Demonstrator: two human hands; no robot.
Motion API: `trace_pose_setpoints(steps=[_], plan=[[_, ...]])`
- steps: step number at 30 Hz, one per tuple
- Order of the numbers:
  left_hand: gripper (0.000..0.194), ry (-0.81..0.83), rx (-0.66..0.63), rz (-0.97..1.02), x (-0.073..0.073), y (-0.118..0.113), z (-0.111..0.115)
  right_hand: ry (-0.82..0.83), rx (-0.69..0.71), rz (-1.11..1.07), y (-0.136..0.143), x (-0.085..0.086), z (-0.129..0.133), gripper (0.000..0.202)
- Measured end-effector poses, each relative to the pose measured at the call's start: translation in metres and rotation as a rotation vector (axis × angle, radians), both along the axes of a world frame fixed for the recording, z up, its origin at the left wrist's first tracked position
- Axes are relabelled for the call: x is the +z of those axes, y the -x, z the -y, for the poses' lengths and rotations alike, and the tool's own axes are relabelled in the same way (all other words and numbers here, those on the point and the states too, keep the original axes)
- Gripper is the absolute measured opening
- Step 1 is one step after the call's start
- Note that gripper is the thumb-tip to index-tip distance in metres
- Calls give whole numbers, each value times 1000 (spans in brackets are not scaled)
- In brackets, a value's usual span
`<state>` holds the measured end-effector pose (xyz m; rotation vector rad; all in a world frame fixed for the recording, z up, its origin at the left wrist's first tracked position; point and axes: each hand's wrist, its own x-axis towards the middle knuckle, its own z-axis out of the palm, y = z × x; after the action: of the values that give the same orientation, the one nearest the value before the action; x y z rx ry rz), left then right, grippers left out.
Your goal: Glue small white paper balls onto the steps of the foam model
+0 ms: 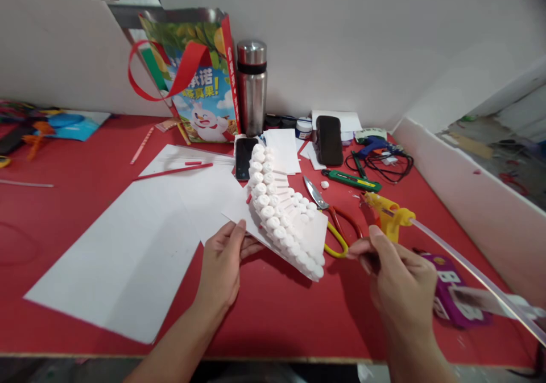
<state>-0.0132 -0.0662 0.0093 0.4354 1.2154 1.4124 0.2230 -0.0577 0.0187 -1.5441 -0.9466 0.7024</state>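
Nearest us, across the red table (273, 326), our right hand (398, 280) has its fingers curled in, the thumb close above them; we cannot tell whether they grip anything. To its right lies a purple packet (454, 300). Our left hand (219, 263) is closed on the near left edge of the white card piece (313, 232), thumb above and fingers under. That piece is held tilted in the middle of the scene, and we see white rosette-like blobs along its curved border and a smaller cluster on its right side. On the left spreads a large white sheet (111, 263). Just beyond our right hand are the scissors (315, 192), blades parted, and the yellow glue gun (392, 215). Farther on, we see a green cutter (354, 179), a dark phone (328, 141) on the right, and, farthest, a steel bottle (253, 101) beside a printed bag (209, 90).
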Motion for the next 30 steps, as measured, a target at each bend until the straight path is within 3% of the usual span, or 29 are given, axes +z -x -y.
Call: trace_pose_setpoints(steps=[8, 17, 22, 30], plan=[[33, 21, 66, -55, -6, 27, -7, 47, 24, -63, 3, 1, 0, 36], [33, 26, -51, -286, 7, 98, -36, 52, 64, -41, 4, -1, 1, 40], [34, 96, -83, -350, 5, 132, -63, 80, 97, -86, 8, -4, 1, 42], [38, 171, -100, -435, 1, 152, -80, 92, 150, -134, 10, -5, 1, 45]])
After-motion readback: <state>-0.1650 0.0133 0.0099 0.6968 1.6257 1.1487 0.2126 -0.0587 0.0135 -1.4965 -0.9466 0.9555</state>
